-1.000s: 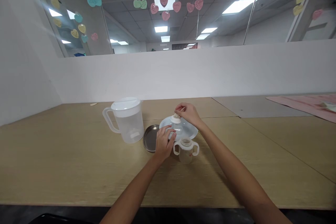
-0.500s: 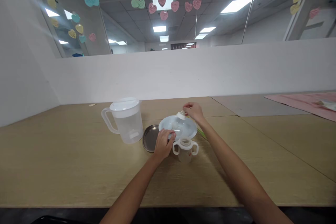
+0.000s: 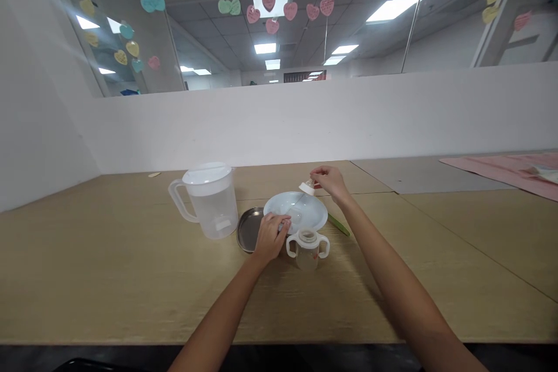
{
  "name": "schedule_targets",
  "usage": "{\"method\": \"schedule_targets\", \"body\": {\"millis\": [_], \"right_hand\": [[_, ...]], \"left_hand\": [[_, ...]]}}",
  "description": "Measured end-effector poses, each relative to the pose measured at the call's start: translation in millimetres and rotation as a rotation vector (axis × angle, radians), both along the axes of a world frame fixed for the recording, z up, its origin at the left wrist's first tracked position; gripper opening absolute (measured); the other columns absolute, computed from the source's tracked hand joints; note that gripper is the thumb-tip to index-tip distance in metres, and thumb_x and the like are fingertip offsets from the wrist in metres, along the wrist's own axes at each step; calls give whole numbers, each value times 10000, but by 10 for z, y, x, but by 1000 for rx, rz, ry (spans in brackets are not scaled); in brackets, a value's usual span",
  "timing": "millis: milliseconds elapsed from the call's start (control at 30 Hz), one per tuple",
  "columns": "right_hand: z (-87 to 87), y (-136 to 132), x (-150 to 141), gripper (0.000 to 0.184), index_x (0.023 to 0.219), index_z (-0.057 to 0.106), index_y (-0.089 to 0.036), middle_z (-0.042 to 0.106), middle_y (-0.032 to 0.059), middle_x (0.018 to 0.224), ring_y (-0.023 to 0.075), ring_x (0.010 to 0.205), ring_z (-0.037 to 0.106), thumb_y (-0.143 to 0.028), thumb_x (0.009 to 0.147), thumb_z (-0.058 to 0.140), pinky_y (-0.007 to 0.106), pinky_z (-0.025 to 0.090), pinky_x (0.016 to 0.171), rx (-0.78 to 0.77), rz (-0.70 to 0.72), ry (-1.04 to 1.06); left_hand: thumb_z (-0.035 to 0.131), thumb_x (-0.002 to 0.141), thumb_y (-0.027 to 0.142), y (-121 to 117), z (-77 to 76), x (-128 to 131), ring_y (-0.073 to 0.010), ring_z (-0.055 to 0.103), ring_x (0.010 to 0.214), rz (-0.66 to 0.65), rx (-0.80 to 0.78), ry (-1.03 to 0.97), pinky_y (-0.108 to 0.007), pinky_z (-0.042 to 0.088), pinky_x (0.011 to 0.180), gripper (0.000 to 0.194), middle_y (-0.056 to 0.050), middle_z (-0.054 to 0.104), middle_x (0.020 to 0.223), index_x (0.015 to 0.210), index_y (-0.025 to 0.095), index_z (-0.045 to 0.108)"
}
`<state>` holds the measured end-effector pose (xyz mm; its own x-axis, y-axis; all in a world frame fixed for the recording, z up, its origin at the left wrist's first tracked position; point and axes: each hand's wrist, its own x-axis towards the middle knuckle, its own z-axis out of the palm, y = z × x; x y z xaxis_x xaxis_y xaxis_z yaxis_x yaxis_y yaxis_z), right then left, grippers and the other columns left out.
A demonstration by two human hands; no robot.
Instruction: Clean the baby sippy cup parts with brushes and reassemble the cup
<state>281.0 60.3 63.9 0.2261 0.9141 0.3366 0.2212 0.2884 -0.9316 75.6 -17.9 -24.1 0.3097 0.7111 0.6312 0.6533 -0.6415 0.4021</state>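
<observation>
My right hand (image 3: 329, 181) pinches a small white cap-like piece (image 3: 307, 188) above the far rim of a pale blue plate (image 3: 314, 211). At the plate's near left edge my left hand (image 3: 269, 236) is curled, fingers closed on a small clear piece I cannot make out. A two-handled baby cup (image 3: 307, 247) without a lid stands just in front of the plate, right beside my left hand.
A clear lidded pitcher (image 3: 208, 199) stands left of the plate. A round metal lid (image 3: 247, 229) lies between pitcher and plate. A green stick (image 3: 338, 224) lies right of the plate. A pink cloth (image 3: 510, 171) covers the far right. A white partition wall runs along the back.
My right hand lifted the white piece off the item on the plate and carried it up and to the right. My left hand stayed at the plate's edge.
</observation>
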Motion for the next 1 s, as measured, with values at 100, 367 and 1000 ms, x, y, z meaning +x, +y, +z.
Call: {"method": "schedule_targets", "body": {"millis": [100, 367, 1000], "right_hand": [[10, -20, -29, 100, 704, 625, -135, 601, 22, 670, 102, 554, 568, -169, 619, 583, 228, 533, 498, 1, 9, -7], [48, -83, -70, 101, 727, 620, -132, 598, 27, 688, 106, 571, 569, -154, 635, 585, 231, 526, 511, -9, 50, -21], [87, -578, -625, 329, 970, 656, -170, 651, 69, 961, 175, 870, 561, -366, 705, 660, 277, 416, 745, 259, 454, -734]], "left_hand": [[329, 934, 359, 28, -2, -8, -182, 544, 866, 10, 23, 89, -360, 379, 861, 367, -33, 654, 834, 869, 201, 654], [349, 924, 367, 15, 15, -34, -193, 543, 955, 33, 74, 57, -359, 399, 886, 331, -61, 619, 948, 963, 198, 630], [505, 857, 411, 5, 76, -34, -215, 557, 1059, 91, 83, -330, -351, 421, 917, 401, -83, 611, 1123, 1208, 216, 510]]}}
